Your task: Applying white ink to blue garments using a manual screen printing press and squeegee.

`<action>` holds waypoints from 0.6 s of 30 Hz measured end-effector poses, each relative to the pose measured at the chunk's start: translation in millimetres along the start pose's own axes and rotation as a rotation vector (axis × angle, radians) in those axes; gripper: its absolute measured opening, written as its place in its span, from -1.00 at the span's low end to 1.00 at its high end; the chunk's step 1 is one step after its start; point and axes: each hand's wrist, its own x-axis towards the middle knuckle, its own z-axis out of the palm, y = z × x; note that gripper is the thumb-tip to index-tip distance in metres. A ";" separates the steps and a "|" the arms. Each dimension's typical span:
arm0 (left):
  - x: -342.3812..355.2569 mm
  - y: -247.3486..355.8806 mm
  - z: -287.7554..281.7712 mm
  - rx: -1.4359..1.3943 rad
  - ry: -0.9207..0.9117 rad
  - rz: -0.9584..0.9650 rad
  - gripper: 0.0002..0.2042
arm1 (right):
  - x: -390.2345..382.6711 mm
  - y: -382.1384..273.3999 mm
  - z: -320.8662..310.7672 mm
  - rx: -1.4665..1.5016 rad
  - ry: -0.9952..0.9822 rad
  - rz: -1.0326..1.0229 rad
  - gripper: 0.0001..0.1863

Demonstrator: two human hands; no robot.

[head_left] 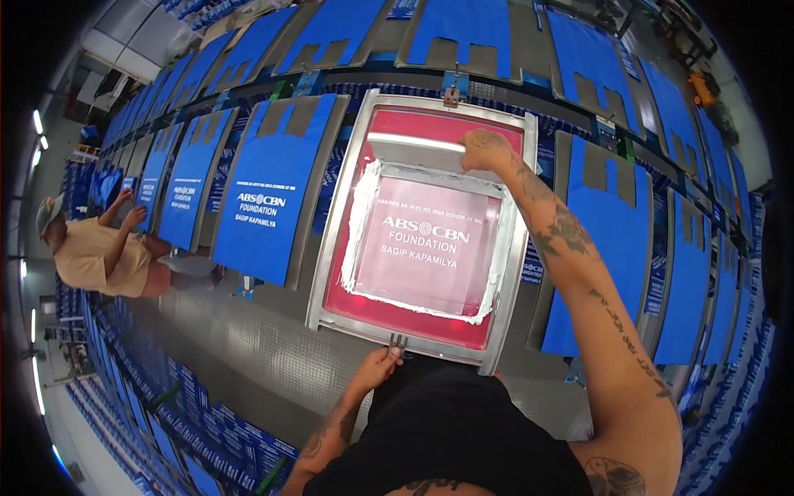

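Note:
A screen printing frame point(337, 223) with metal rails lies in front of me, its mesh point(430, 121) red around a paler window with white lettering. Thick white ink point(357, 223) borders that window on the sides and near edge. Across the far part of the mesh rests a wide squeegee point(413, 147), tilted slightly. My right hand point(486, 150) is wrapped around the squeegee's right end, the tattooed arm reaching over the frame's right side. At the frame's near edge, my left hand point(380, 366) closes on a small metal bracket point(399, 341).
Blue bags point(269, 186) lie flat on grey boards in rows left, right and beyond the frame; some carry white print. At left, a co-worker point(107, 256) in a tan shirt and cap stands by the row. Racks of blue printed bags point(198, 405) fill the lower left.

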 end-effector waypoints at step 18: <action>-43.0 8.5 23.1 -0.251 0.127 0.142 -0.52 | -25.2 -18.7 -3.3 0.204 0.026 -0.117 -0.39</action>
